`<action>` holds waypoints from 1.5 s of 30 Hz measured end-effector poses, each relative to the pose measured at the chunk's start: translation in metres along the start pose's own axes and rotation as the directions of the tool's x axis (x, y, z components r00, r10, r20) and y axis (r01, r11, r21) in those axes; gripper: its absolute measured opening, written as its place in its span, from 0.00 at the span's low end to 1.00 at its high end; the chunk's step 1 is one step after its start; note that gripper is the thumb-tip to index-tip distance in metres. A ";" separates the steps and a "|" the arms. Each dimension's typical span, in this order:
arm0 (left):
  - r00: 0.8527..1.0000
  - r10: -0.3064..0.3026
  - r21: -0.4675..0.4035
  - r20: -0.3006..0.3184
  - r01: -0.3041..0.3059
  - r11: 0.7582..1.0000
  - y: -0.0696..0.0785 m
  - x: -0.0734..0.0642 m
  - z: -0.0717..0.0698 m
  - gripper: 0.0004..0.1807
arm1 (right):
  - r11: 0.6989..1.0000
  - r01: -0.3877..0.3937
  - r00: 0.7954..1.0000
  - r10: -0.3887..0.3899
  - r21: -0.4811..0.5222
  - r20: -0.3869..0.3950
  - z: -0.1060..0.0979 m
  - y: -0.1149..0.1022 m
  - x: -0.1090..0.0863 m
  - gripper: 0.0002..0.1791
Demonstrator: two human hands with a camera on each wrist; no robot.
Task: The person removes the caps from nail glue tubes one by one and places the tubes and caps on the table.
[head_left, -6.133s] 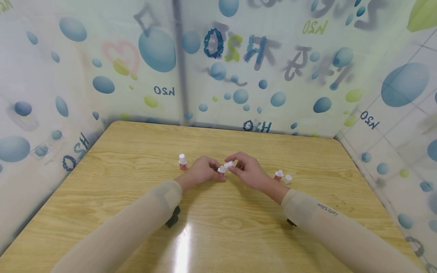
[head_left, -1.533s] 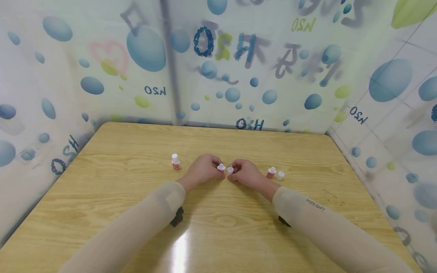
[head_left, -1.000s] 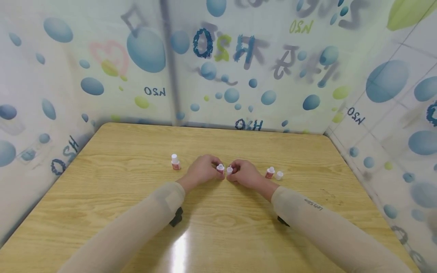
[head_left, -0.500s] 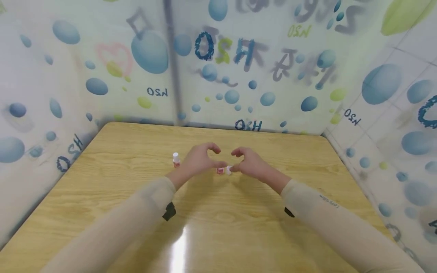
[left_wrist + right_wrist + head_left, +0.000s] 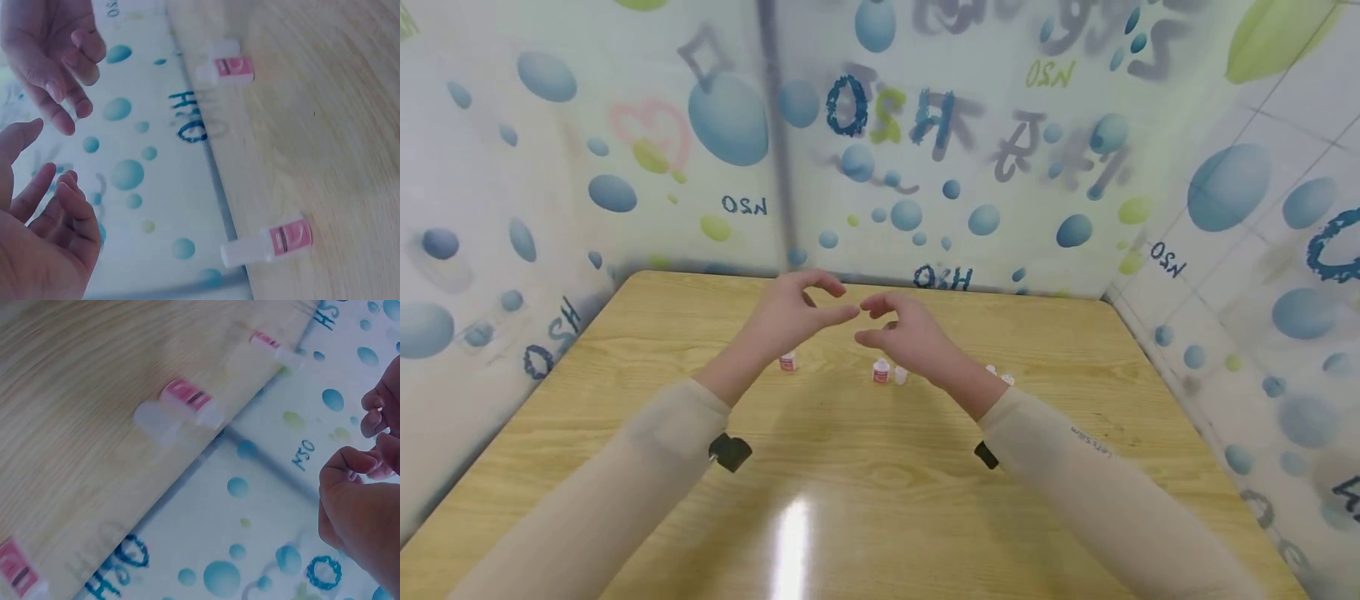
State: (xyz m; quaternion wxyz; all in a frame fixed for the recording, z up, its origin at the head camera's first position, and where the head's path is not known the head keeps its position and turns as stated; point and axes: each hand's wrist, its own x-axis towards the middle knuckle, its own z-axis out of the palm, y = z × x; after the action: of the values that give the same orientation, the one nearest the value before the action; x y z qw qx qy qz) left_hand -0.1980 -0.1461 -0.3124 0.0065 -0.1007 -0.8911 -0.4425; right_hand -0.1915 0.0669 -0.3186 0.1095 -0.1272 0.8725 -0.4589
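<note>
The middle bottle [image 5: 881, 373] stands upright and uncapped on the table [image 5: 880, 492], its cap [image 5: 901, 377] just beside it at 3 o'clock. It looks light, stiff and smooth, probably plastic and easy to knock over; the label's sides seem the best hold for finger and thumb, and the cap its outer wall. The left bottle [image 5: 787, 363], capped, stands well apart at 9 o'clock; the right bottle [image 5: 991, 369], mostly hidden, and another cap [image 5: 1008, 380] lie towards 3. Since half a second ago both hands have lifted away: the left hand [image 5: 786, 317] is at 10 o'clock from the middle bottle, the right hand [image 5: 912, 335] at 1, fingers loosely bent, thumbs apart, holding nothing.
</note>
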 end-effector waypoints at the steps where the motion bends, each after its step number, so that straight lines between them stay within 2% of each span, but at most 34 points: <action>1: 1.000 -0.004 -0.005 -0.004 0.004 1.000 -0.002 -0.001 -0.004 0.23 | 1.000 0.007 1.000 -0.007 0.002 0.004 0.005 -0.004 0.002 0.25; 9: 0.998 -0.053 -0.002 -0.020 0.053 0.999 -0.023 -0.011 -0.025 0.27 | 0.999 0.021 0.999 -0.023 0.042 0.040 0.046 -0.018 0.019 0.24; 14: 0.995 -0.095 -0.009 -0.023 0.094 0.995 -0.044 -0.019 -0.038 0.27 | 0.997 -0.001 0.999 -0.003 0.082 0.055 0.076 -0.020 0.026 0.23; 24: 0.988 -0.154 -0.044 -0.006 0.154 0.987 -0.100 -0.031 -0.053 0.25 | 0.986 -0.045 0.997 0.054 0.160 -0.049 0.117 -0.016 0.040 0.20; 27: 0.984 -0.175 -0.068 0.016 0.176 0.982 -0.116 -0.034 -0.053 0.26 | 0.978 -0.037 0.997 0.051 0.207 -0.065 0.125 -0.013 0.046 0.21; 30: 0.978 -0.196 -0.103 0.065 0.202 0.974 -0.131 -0.032 -0.051 0.29 | 0.970 -0.025 0.996 0.044 0.242 -0.074 0.131 -0.011 0.050 0.23; 34: 0.968 -0.200 -0.119 0.149 0.218 0.969 -0.145 -0.027 -0.045 0.33 | 0.974 -0.031 0.995 0.051 0.223 -0.086 0.136 -0.008 0.054 0.23; 37: 0.963 -0.171 -0.122 0.207 0.198 0.973 -0.150 -0.024 -0.038 0.36 | 0.979 -0.047 0.993 0.068 0.200 -0.097 0.140 -0.006 0.055 0.22; 41: 0.954 -0.142 -0.132 0.265 0.181 0.975 -0.149 -0.017 -0.029 0.39 | 0.980 -0.044 0.991 0.067 0.195 -0.116 0.143 -0.003 0.058 0.21; 45: 0.949 -0.130 -0.120 0.286 0.170 0.978 -0.144 -0.007 -0.019 0.38 | 0.981 -0.026 0.989 0.053 0.194 -0.138 0.143 0.001 0.062 0.16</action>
State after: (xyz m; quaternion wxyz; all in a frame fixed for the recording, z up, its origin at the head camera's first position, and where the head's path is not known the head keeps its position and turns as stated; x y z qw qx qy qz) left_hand -0.2190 -0.2472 -0.4146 -0.1591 -0.0937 -0.8542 -0.4860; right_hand -0.2058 -0.0633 -0.4036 0.0678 -0.0656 0.8321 -0.5465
